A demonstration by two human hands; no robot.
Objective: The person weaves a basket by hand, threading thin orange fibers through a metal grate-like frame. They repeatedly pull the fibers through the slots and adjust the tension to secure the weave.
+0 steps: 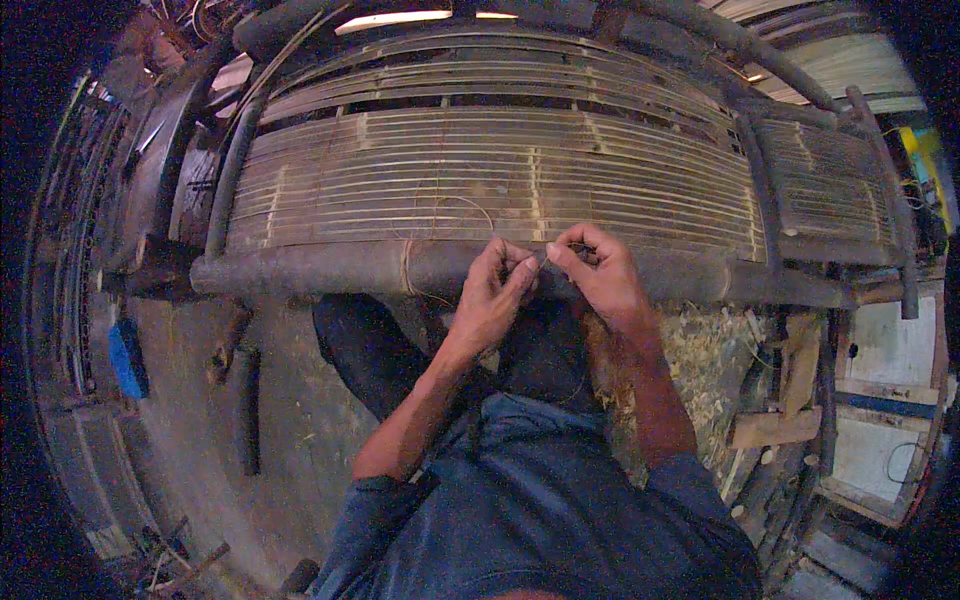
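Observation:
My left hand and my right hand meet above the front rail of a slatted bamboo bench, fingertips almost touching. Both are closed in a pinch. A thin tan strand, like cord or split cane, arcs over the slats and runs down to my left fingers. Part of it wraps around the round wooden rail to the left of that hand. Whatever my right fingertips pinch is too small to make out. Behind my hands stretch the bench's narrow slats, crossed by pale bindings.
Another slatted panel stands at the right. A short dark log and a blue object are at the left. Pale shavings cover the ground right of my legs, near wooden offcuts. White cabinet doors stand far right.

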